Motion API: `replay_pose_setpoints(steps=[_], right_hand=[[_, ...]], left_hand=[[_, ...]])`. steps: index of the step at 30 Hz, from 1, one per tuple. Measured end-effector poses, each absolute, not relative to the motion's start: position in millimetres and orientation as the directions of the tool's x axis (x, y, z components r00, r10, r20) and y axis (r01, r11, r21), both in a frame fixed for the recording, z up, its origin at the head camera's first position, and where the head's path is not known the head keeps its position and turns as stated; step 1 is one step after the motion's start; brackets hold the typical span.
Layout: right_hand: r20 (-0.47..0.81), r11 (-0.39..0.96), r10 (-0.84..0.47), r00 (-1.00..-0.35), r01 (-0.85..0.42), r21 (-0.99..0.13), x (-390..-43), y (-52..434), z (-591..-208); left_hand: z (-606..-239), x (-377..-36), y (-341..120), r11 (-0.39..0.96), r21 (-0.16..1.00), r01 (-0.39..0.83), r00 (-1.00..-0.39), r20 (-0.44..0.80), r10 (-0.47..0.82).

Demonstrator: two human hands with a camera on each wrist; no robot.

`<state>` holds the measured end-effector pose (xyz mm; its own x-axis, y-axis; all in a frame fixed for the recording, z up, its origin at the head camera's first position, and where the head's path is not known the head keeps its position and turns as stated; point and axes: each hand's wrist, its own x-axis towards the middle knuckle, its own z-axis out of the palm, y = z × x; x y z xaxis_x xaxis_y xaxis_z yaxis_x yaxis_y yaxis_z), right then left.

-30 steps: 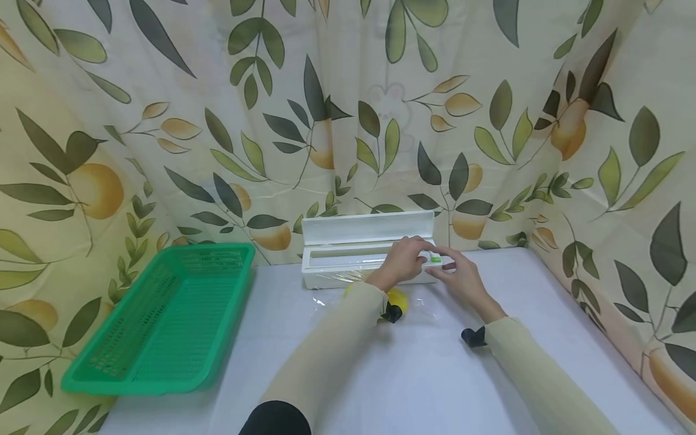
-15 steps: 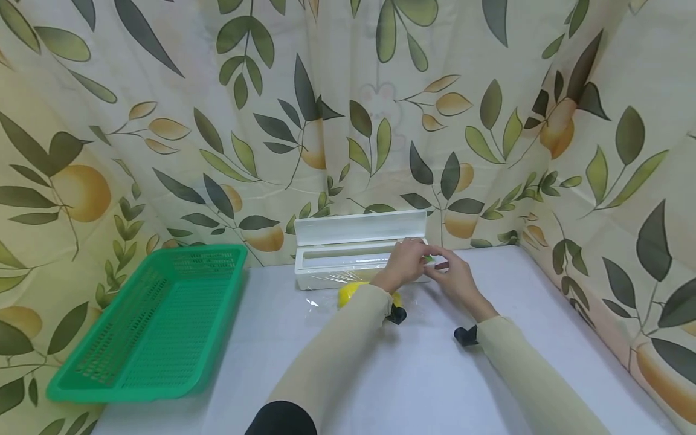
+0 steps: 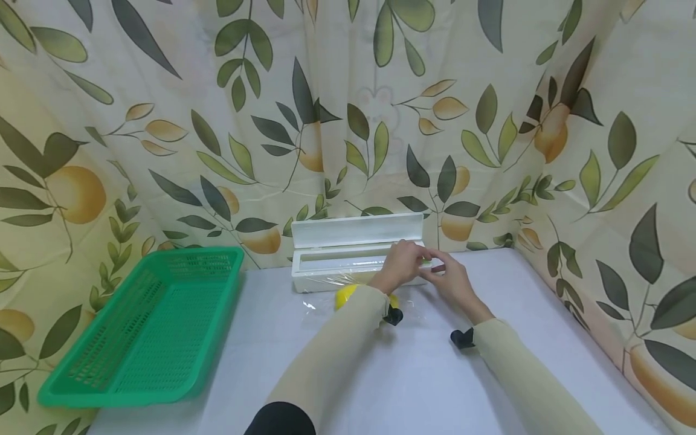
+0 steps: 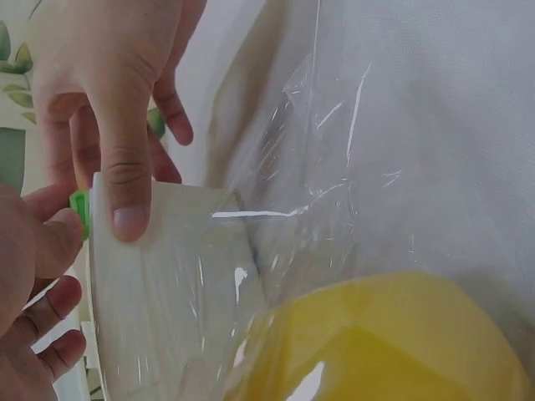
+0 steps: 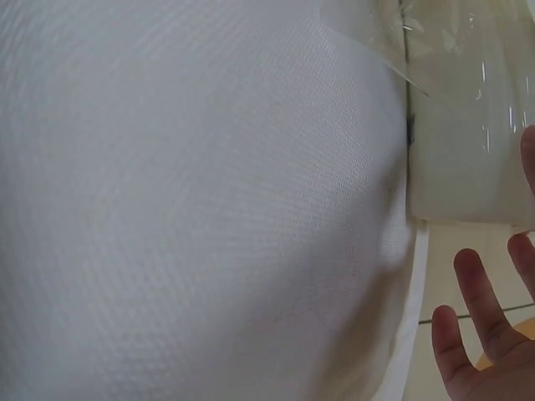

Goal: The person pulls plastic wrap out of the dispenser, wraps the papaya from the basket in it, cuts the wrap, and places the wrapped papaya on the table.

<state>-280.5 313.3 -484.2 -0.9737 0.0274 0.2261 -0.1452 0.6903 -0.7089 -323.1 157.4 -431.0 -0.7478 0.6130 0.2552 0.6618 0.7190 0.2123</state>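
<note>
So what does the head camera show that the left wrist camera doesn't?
Only the head view shows the green basket, the leaf-print curtain, the dispenser's raised lid and both sleeves. Only the left wrist view shows, up close, fingers pressed on the dispenser's end and the film's creases. Both show the two hands at the white dispenser, its small green slider, the film and the yellow thing under it.

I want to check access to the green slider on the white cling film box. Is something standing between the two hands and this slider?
Nothing visible does. The left hand and right hand already meet at the green slider on the right end of the white box. The cling film and yellow object lie nearer, below the left sleeve.
</note>
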Motion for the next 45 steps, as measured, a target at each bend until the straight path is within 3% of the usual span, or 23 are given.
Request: replay_pose_setpoints(steps=[6,28,40,45], right_hand=[[0.224,0.693,0.026,-0.974,-0.144,-0.706,-282,312,-484],[0.211,0.707,0.033,-0.977,-0.126,-0.696,-282,313,-483],[0.199,0.697,0.017,-0.98,-0.131,-0.705,-286,305,-484],[0.177,0.694,0.049,-0.983,-0.094,-0.713,-283,308,-482]], left_hand=[[-432,-325,154,0.714,0.236,0.659,-0.75,0.263,0.606],[-434,-320,148,0.768,0.04,0.64,-0.751,0.246,0.613],[-435,-322,119,0.791,0.06,0.609,-0.782,0.209,0.587],[-435,-320,100,0.788,0.122,0.604,-0.791,0.212,0.574]])
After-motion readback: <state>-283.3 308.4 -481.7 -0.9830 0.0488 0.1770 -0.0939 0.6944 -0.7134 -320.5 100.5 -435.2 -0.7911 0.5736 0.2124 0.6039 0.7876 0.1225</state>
